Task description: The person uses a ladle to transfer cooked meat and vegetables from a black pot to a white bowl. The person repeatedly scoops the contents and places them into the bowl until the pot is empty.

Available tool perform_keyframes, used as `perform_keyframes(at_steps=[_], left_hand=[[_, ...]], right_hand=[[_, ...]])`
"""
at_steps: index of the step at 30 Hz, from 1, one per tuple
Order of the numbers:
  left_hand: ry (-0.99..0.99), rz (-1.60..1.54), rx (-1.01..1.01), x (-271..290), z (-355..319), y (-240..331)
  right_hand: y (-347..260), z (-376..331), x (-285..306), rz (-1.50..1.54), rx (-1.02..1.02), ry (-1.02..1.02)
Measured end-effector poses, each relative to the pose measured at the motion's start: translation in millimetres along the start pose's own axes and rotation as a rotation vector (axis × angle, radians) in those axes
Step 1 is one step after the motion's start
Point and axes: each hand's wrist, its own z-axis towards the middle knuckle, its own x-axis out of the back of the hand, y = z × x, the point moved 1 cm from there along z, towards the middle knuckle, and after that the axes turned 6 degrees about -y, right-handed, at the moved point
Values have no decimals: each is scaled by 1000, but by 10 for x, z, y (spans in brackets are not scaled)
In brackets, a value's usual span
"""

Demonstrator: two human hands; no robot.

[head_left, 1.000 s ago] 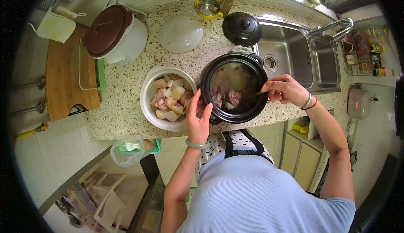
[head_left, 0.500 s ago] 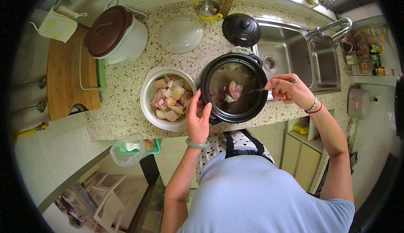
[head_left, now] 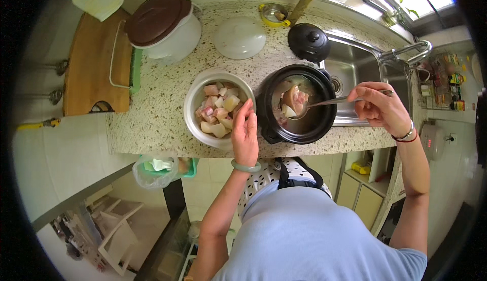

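Observation:
My right hand (head_left: 379, 107) grips the handle of a metal spoon (head_left: 331, 101) over the black pot (head_left: 298, 140). The spoon's bowl carries chunks of meat (head_left: 293, 98) with skin and pale fat, just above the cloudy liquid (head_left: 306, 126). My left hand (head_left: 245, 135) has its fingers stretched out, upright between the pot and a white bowl (head_left: 190, 109). It lies against the bowl's right side; whether it presses on it I cannot tell. Raw, cubed meat (head_left: 219, 109) fills that bowl.
Behind stand a white pot with a brown lid (head_left: 161, 19), a pale lid (head_left: 239, 37), a black lid (head_left: 309, 42) and a small yellow-handled pan (head_left: 274, 14). A steel sink (head_left: 350, 62) is at right, a wooden board (head_left: 96, 68) at left. A plastic bag (head_left: 155, 169) hangs below the counter's front edge.
My right hand has raised the spoon, bringing chunks of meat up out of the liquid. My left hand has left the pot's rim for the bowl's side. The whole view has shifted somewhat.

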Motion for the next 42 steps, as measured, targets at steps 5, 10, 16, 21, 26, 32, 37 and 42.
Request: perform_keyframes(at_steps=[5, 10, 16, 21, 26, 32, 37, 42], left_hand=[[88, -24, 1, 220, -74, -8], [191, -60, 1, 496, -184, -32], [269, 48, 16, 798, -299, -101], [307, 33, 24, 880, -352, -117], [293, 41, 18, 919, -364, -152], [300, 18, 31, 911, -282, -108], [300, 43, 44, 930, -245, -56], [297, 34, 27, 940, -238, -108]], right_hand=[[-224, 114, -298, -5, 32, -86], [-279, 437, -816, -77, 47, -163], [0, 970, -1280, -173, 84, -223], [197, 1053, -1554, -589, 439, -188], [350, 982, -1748, -953, 758, -194], [704, 933, -1901, -1455, 983, -167], [752, 913, -1874, -1514, 1050, -132], [728, 991, -1798, -1425, 1072, -80]])
